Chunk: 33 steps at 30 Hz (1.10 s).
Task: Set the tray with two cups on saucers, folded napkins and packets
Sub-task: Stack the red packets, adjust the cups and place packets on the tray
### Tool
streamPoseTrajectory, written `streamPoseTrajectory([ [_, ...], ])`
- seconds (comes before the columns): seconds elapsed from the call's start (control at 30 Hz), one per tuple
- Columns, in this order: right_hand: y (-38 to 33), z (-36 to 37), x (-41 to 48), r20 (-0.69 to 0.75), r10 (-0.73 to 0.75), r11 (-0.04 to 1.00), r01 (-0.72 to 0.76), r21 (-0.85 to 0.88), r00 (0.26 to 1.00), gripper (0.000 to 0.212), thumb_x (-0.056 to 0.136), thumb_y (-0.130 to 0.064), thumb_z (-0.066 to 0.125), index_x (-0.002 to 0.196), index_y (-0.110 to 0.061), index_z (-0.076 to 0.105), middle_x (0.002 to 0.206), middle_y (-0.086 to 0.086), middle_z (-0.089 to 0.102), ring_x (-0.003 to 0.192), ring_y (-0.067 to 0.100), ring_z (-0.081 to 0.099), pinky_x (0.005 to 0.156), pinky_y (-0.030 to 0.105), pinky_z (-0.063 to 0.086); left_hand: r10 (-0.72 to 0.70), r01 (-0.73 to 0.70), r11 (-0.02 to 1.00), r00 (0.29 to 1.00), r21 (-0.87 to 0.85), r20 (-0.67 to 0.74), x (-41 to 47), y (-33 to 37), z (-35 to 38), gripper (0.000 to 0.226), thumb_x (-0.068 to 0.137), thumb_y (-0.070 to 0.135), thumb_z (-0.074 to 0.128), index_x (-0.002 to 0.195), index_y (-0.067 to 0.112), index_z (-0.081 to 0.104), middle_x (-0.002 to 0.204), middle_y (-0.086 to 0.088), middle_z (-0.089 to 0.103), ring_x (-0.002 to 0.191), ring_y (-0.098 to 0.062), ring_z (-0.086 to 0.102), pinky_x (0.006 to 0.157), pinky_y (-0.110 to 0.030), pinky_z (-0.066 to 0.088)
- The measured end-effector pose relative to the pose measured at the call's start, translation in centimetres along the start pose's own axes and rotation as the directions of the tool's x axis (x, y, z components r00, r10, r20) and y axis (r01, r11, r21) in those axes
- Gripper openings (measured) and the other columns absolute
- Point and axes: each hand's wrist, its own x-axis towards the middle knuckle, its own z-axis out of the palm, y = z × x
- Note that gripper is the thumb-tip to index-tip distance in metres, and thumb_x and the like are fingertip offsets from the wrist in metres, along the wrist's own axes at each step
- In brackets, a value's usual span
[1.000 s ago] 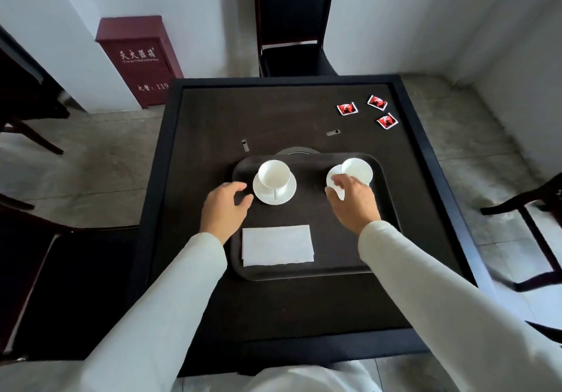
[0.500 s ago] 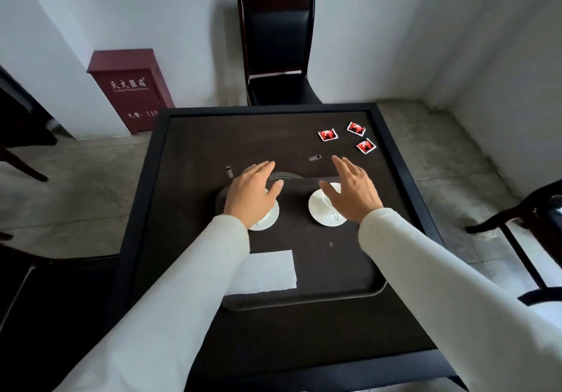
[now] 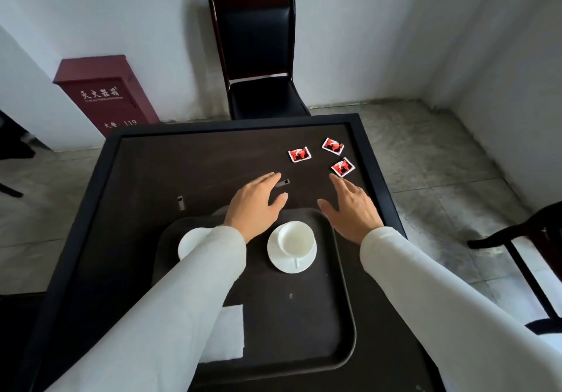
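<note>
**Hands off the cups, reaching for packets**

Both hands have left the cups and moved past the tray's [image 3: 343, 309] far rim. Left hand [image 3: 254, 206] and right hand [image 3: 349, 209] are spread, empty. Right cup [image 3: 296, 238] sits on its saucer [image 3: 278, 259]; napkin [image 3: 226, 334] lies on the tray. Three red packets [image 3: 299, 154] remain on the table [image 3: 188, 160], nearest just beyond the right fingertips [image 3: 334, 178]. Judged next: packet pickup.

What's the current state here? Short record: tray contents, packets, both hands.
tray: dark, on the dark table
right cup: on its saucer, on the tray
left cup: mostly hidden by the left sleeve; only a white edge shows
napkin: white, on the tray's near left, partly covered by the sleeve
packets: three red, off the tray at the table's far right
left hand: open, empty, past the tray's far edge
right hand: open, empty, fingertips near the closest packet
</note>
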Motion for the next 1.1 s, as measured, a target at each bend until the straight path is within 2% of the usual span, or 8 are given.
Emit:
streamPoseTrajectory([
  [0.3,9.3,2.8,8.6,0.062,0.008,0.999,-0.006,-0.031,0.998,0.067,0.1,-0.048,0.053,0.155,-0.016,0.031,0.15,0.008,0.05,0.134,0.032,0.049,0.106,0.042,0.044,-0.018,0.019,1.0,0.997,-0.023,0.073,10.4,2.3,8.7,0.055,0.101,0.04,0.058,0.152,0.021,0.047,0.156,0.001,0.051,0.144,-0.021,0.047,0.111,-0.039,0.042],
  [0.53,14.2,5.7,14.4,0.048,0.057,0.997,-0.059,0.044,0.997,0.062,0.099,-0.039,0.058,0.151,-0.013,0.036,0.143,0.014,0.054,0.125,0.038,0.056,0.095,0.043,0.047,-0.058,0.06,0.998,0.993,-0.019,0.1,17.2,2.5,14.4,0.059,0.1,0.042,0.061,0.154,0.025,0.043,0.154,-0.001,0.052,0.142,-0.023,0.049,0.108,-0.04,0.045],
  [0.7,16.1,7.8,18.2,0.016,0.097,0.995,-0.097,0.004,0.995,0.046,0.099,-0.038,0.058,0.13,-0.006,0.05,0.124,0.019,0.061,0.111,0.039,0.056,0.091,0.039,0.041,-0.073,0.079,0.995,0.993,-0.062,0.095,21.2,2.4,17.4,0.059,0.099,0.04,0.063,0.153,0.025,0.044,0.152,0.0,0.054,0.138,-0.021,0.053,0.107,-0.042,0.049],
  [0.77,16.5,8.5,19.2,-0.015,0.116,0.993,-0.116,0.008,0.993,0.047,0.098,-0.039,0.059,0.128,-0.003,0.052,0.126,0.021,0.059,0.112,0.041,0.055,0.095,0.04,0.039,-0.083,0.091,0.993,0.992,-0.081,0.09,22.4,2.2,18.3,0.059,0.099,0.039,0.063,0.153,0.023,0.046,0.151,0.002,0.055,0.135,-0.02,0.055,0.108,-0.043,0.05],
  [0.87,16.8,9.3,20.0,-0.046,0.148,0.988,-0.146,0.049,0.988,0.051,0.097,-0.042,0.061,0.13,-0.004,0.053,0.133,0.019,0.05,0.116,0.041,0.052,0.098,0.04,0.04,-0.101,0.108,0.988,0.993,-0.11,0.067,23.4,1.7,19.2,0.057,0.098,0.038,0.065,0.151,0.023,0.049,0.147,0.002,0.059,0.13,-0.02,0.059,0.104,-0.036,0.05],
  [0.93,17.0,9.9,20.1,-0.065,0.153,0.986,-0.148,0.077,0.986,0.049,0.095,-0.04,0.065,0.13,-0.007,0.056,0.136,0.015,0.047,0.119,0.037,0.049,0.1,0.036,0.039,-0.113,0.119,0.984,0.992,-0.129,0.054,23.8,1.5,19.5,0.056,0.097,0.037,0.066,0.149,0.023,0.051,0.143,0.003,0.062,0.125,-0.018,0.061,0.095,-0.029,0.045],
  [1.03,16.9,10.4,20.1,-0.088,0.178,0.963,-0.156,0.218,0.98,0.044,0.09,-0.031,0.073,0.129,-0.015,0.059,0.133,0.009,0.05,0.122,0.031,0.05,0.095,0.026,0.036,-0.121,0.128,0.979,0.991,-0.157,0.051,24.0,1.2,19.6,0.053,0.097,0.036,0.067,0.147,0.024,0.053,0.141,0.005,0.064,0.119,-0.015,0.064,0.089,-0.024,0.042],
  [1.1,16.8,10.4,20.4,-0.088,0.189,0.95,-0.159,0.27,0.978,0.049,0.086,-0.028,0.076,0.13,-0.018,0.057,0.129,0.008,0.054,0.121,0.028,0.051,0.095,0.024,0.035,-0.121,0.129,0.975,0.991,-0.18,0.053,24.1,1.1,19.5,0.052,0.097,0.035,0.067,0.146,0.024,0.054,0.14,0.006,0.064,0.115,-0.013,0.065,0.086,-0.024,0.042],
])
